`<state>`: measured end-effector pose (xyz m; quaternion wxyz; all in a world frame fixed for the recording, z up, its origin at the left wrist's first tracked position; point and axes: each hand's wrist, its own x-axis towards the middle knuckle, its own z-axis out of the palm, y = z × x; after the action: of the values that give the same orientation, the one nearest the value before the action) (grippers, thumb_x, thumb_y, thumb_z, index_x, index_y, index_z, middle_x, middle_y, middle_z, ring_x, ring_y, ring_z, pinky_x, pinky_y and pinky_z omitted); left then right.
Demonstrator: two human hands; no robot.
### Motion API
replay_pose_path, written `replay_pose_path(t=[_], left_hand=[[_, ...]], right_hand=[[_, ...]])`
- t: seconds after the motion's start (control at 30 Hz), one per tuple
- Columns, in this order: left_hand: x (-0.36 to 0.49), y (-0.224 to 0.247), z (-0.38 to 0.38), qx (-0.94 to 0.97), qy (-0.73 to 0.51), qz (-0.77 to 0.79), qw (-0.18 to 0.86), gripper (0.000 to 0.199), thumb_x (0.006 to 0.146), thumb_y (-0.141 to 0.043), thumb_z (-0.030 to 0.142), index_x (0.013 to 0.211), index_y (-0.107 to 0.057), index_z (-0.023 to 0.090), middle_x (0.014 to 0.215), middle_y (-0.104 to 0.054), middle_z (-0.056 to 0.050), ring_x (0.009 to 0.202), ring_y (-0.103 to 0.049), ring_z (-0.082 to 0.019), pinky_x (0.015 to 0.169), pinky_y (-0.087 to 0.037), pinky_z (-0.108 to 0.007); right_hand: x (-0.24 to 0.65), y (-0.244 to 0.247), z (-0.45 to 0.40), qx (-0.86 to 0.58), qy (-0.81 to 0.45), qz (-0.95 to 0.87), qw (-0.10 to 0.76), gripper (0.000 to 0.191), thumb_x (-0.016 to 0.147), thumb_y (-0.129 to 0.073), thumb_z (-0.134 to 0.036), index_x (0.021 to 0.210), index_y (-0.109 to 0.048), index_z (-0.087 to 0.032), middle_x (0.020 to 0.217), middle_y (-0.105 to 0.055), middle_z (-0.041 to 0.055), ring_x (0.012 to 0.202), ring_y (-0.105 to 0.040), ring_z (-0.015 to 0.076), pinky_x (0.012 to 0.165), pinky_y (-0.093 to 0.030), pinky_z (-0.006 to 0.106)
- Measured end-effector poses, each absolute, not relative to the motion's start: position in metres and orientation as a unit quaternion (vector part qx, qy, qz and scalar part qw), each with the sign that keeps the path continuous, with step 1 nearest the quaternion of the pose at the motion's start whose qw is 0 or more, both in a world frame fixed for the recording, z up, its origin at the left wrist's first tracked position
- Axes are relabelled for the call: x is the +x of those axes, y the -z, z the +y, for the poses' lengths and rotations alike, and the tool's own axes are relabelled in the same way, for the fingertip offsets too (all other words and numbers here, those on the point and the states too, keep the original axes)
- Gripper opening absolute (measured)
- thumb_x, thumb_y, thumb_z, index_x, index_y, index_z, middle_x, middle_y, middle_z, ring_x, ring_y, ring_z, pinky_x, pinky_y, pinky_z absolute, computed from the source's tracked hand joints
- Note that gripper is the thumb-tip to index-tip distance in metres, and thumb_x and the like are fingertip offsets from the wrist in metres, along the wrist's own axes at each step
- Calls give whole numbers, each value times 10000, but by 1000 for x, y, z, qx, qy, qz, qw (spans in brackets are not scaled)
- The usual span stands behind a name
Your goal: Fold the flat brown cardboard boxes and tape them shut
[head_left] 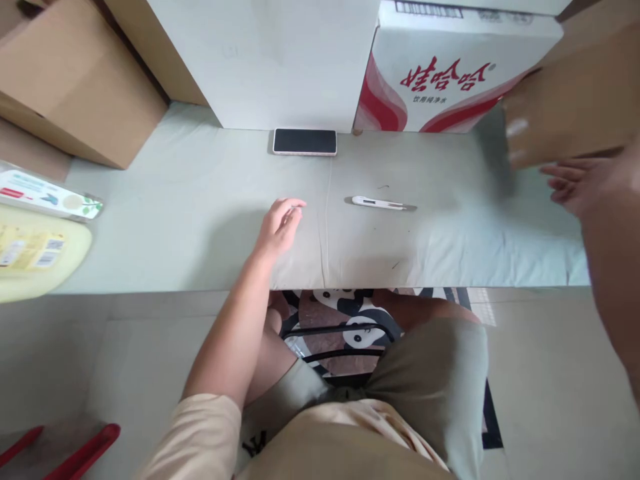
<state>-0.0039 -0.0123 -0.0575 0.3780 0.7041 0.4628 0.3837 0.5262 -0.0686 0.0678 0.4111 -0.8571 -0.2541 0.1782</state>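
My left hand (281, 228) hovers just above the cloth-covered table, left of a white utility knife (383, 203). Its fingers are loosely bent, the thumb is apart from the index finger, and nothing shows in it. The knife lies flat, its blade out and pointing right. At the far right, my right hand (575, 181) is by the lower edge of a brown cardboard box (570, 100). Its fingers are stretched out and a little apart, partly smeared by motion. Whether they touch the box is unclear.
A phone (305, 141) lies in front of a white box (280, 67). Beside that stands a white-and-red carton (450, 73). Cardboard boxes (80, 73), a long printed package (47, 192) and a pale yellow container (40, 250) are at left. The table's front edge (150, 291) runs before my knees.
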Motion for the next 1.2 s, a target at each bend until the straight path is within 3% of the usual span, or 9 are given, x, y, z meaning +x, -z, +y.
replay_pose_path(t=[0.1,0.23,0.47,0.7,0.83,0.93,1.03,1.1,1.2], left_hand=[[-4,50,-14,726,-367,448,370,426,1022,-476,566,1026,-740,232,1099,-713,-88,845,-682,-183,798,-569,-365],[-9,41,-17,729,-370,442,368,415,1030,-470,543,1005,-743,231,1062,-733,-82,812,-664,-179,745,-539,-352],[-27,23,-29,708,-395,431,397,370,1029,-485,488,999,-740,221,1087,-746,-85,844,-669,-173,753,-530,-319],[-63,6,-42,645,-446,456,420,305,1000,-520,434,937,-710,203,954,-747,-60,791,-651,-158,741,-501,-300],[-80,0,-46,601,-481,469,433,293,1005,-509,413,858,-659,208,768,-643,-14,701,-574,-145,691,-449,-303],[-91,-5,-47,580,-511,472,425,312,1019,-485,402,788,-595,223,718,-586,-3,698,-546,-150,692,-438,-317],[-103,-12,-46,568,-514,474,433,351,1035,-442,389,747,-558,227,661,-550,11,683,-528,-151,694,-432,-328],[-113,-15,-45,558,-517,475,443,363,1043,-432,388,736,-541,227,638,-505,21,670,-506,-147,676,-419,-325],[-125,-16,-45,539,-521,490,445,393,1055,-443,410,706,-479,233,603,-378,39,606,-407,-138,603,-330,-322]], right_hand=[[487,-60,-49,-865,-302,-188,354,711,1048,-209,-634,760,-661,-167,1082,-769,325,522,-440,136,540,-236,376],[426,-26,-67,-866,-342,-242,274,562,1046,-362,-472,752,-723,-158,876,-796,217,500,-399,137,558,-249,373],[336,-29,-63,-822,-343,-409,199,383,974,-547,-448,808,-769,-183,850,-811,92,525,-474,124,624,-390,330],[192,-53,-12,-702,-246,-667,44,289,947,-569,-371,792,-761,-220,740,-752,40,646,-606,166,648,-436,310],[104,-55,23,-623,-208,-753,27,181,932,-623,-321,1017,-763,-241,735,-744,40,762,-674,222,723,-508,344],[40,-58,53,-566,-197,-799,53,329,890,-687,-224,1218,-716,-220,723,-723,22,874,-722,255,918,-583,420],[-28,-74,84,-522,-192,-825,103,517,902,-643,-142,1416,-585,-139,656,-656,-53,884,-754,200,1030,-588,490],[-73,-91,103,-510,-182,-831,130,608,934,-571,-138,1531,-462,-102,635,-611,-98,838,-760,149,978,-597,511],[-130,-117,127,-496,-192,-834,143,758,923,-497,-122,1654,-311,-186,771,-644,-104,665,-724,58,775,-608,419]])
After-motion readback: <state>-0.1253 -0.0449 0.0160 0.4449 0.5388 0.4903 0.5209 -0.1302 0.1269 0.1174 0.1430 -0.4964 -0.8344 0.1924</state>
